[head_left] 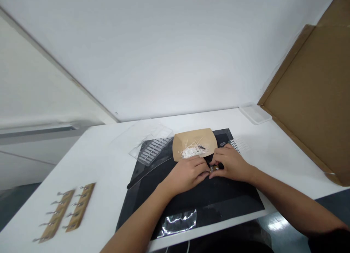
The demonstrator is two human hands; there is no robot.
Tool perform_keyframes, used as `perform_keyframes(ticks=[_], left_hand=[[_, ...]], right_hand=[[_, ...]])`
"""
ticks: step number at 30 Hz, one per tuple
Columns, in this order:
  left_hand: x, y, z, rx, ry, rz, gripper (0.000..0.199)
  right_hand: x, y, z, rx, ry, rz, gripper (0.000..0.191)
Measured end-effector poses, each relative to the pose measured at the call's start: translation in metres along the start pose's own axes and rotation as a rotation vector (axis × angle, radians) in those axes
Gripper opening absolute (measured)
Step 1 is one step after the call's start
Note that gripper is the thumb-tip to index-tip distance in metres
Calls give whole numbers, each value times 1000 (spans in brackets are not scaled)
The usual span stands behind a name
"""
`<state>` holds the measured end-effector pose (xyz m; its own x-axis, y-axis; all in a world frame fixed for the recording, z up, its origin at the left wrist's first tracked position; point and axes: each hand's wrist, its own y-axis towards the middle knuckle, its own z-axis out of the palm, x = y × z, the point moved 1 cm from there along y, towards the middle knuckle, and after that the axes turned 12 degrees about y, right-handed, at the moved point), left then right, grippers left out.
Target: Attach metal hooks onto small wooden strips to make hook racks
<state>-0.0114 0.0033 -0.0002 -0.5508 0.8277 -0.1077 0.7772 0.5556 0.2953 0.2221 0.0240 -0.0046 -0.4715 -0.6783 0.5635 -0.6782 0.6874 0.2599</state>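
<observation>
Both hands meet over a black mat (218, 198), just in front of a brown paper tray (195, 136). My left hand (190, 172) has its fingers closed against the left end of a small brown and shiny piece (213, 168). My right hand (231, 163) pinches the same piece from the right with thumb and fingers. Its details are too small to make out. White bits (191, 151), thin pale sticks and a dark scrap lie inside the paper tray.
Two wooden strips with metal clips (58, 216) (81, 207) lie at the left. Clear plastic trays (154, 150) and a dark, thin tool (136, 180) sit left of the paper tray. A white sticker sheet (240, 145), a clear container (255, 113) and cardboard (314, 99) are at the right.
</observation>
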Motion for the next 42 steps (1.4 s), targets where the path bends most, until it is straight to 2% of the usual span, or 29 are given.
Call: perform_keyframes(ticks=[13, 19, 21, 24, 31, 34, 37, 39, 42], left_hand=[[-1, -1, -1, 44, 6, -15, 17], [-1, -1, -1, 42, 3, 18, 25], [-2, -1, -1, 53, 15, 28, 26], [-3, 0, -1, 63, 52, 37, 30], [-3, 0, -6, 52, 70, 69, 35], [-2, 0, -12, 6, 63, 42, 34], [2, -1, -19, -109, 125, -20, 25], [8, -2, -24, -197, 220, -87, 18], [20, -7, -31, -313, 348, -225, 18]], right_hand=[[-2, 0, 4, -27, 0, -21, 47], [2, 2, -10, -7, 66, 11, 58], [0, 2, -17, -12, 71, 21, 51], [-6, 2, -24, -26, 13, 62, 23], [-19, 4, -20, 99, -37, 82, 9], [-18, 5, -13, 110, -18, 61, 12], [-19, 5, -5, 126, -19, 61, 17], [-21, 5, 1, 132, -35, 78, 19], [-26, 6, 6, 110, -44, 108, 20]])
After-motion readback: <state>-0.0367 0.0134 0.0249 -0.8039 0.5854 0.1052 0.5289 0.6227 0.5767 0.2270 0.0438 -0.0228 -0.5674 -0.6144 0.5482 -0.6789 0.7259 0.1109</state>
